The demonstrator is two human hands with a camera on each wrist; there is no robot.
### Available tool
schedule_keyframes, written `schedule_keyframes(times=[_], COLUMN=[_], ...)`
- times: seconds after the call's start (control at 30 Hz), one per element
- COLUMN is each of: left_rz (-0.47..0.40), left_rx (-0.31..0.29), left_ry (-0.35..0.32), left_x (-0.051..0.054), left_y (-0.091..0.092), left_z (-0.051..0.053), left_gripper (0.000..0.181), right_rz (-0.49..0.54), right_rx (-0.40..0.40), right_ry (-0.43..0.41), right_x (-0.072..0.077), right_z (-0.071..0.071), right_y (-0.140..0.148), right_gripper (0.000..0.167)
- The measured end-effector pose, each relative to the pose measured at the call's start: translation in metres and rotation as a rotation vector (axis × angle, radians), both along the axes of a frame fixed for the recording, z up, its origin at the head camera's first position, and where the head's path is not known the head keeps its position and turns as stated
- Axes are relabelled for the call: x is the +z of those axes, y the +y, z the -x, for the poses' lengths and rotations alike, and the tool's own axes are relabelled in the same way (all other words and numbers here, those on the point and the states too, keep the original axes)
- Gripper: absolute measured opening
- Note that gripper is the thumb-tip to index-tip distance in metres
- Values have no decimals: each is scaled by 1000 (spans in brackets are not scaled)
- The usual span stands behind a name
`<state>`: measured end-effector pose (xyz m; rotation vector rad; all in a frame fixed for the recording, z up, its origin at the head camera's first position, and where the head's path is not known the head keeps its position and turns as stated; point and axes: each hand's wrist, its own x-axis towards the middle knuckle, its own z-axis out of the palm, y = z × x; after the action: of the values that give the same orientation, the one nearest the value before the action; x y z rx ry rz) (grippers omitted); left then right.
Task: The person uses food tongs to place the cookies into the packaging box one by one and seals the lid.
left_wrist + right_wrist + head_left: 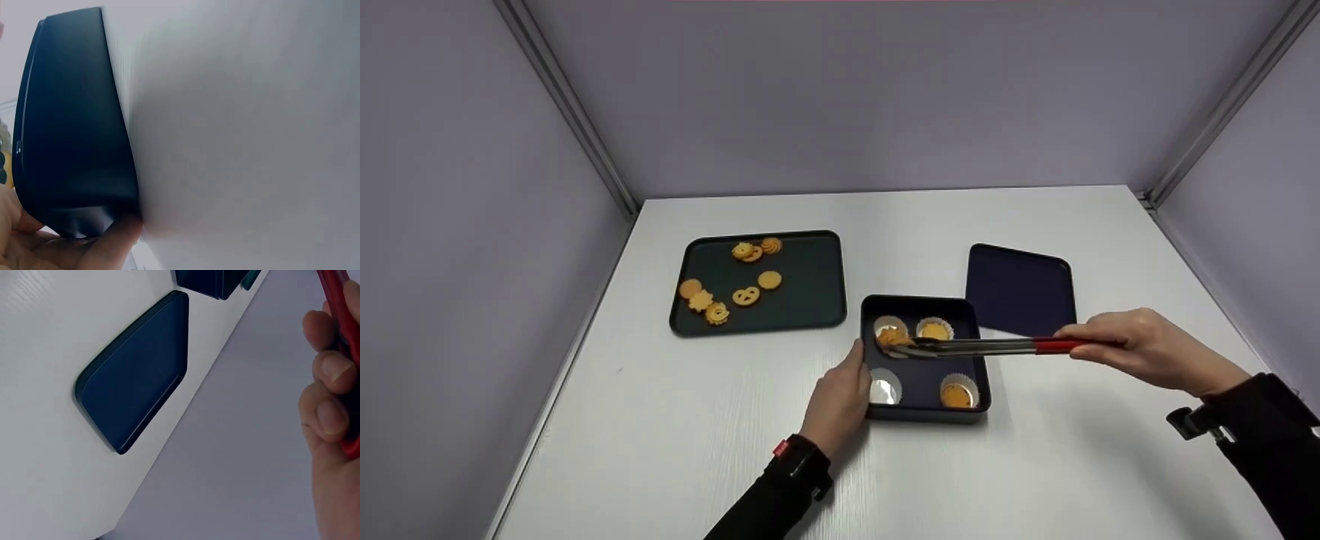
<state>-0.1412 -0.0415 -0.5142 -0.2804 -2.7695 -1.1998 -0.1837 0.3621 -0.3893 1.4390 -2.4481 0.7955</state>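
Note:
My right hand (pixel 1144 351) grips the red handle of metal tongs (pixel 994 346). In the head view, the tongs' tips reach over a dark square box (pixel 926 414) and meet a golden cookie (pixel 891 337) at its back-left paper cup (pixel 889 322). My left hand (pixel 838 401) holds the box by its left side; in the left wrist view its fingers (pixel 112 244) curl against the box wall. Cookies sit in the back-right cup (pixel 936 330) and front-right cup (pixel 960 391). The front-left cup (pixel 885 386) shows only its shiny bottom. Red handles (pixel 340 312) show within the right hand's fingers.
A dark green tray (pixel 810 292) at the back left bears several cookies, among them a pretzel-shaped one (pixel 746 297). The box's dark blue lid (pixel 1020 289) lies behind the box to the right. Grey walls (pixel 840 97) border the white table (pixel 697 450).

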Motion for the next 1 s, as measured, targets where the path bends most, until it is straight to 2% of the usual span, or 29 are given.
schedule_keyframes(times=[0.13, 0.37, 0.6, 1.0], left_rz=[-18, -55, -51, -52], left_rx=[-4, -34, -60, -72], left_ry=[-28, -73, -56, -56], left_x=[1, 3, 1, 0], left_y=[-2, -5, -7, -8], left_z=[1, 2, 3, 1], left_gripper=[46, 47, 46, 46], right_rz=[-37, -30, -42, -97], right_rx=[-12, 11, 48, 18], right_ry=[-24, -19, -45, -73], right_x=[1, -4, -8, -7], right_z=[-3, -1, 1, 1], right_y=[-4, -10, -17, -25], right_gripper=[46, 42, 40, 33])
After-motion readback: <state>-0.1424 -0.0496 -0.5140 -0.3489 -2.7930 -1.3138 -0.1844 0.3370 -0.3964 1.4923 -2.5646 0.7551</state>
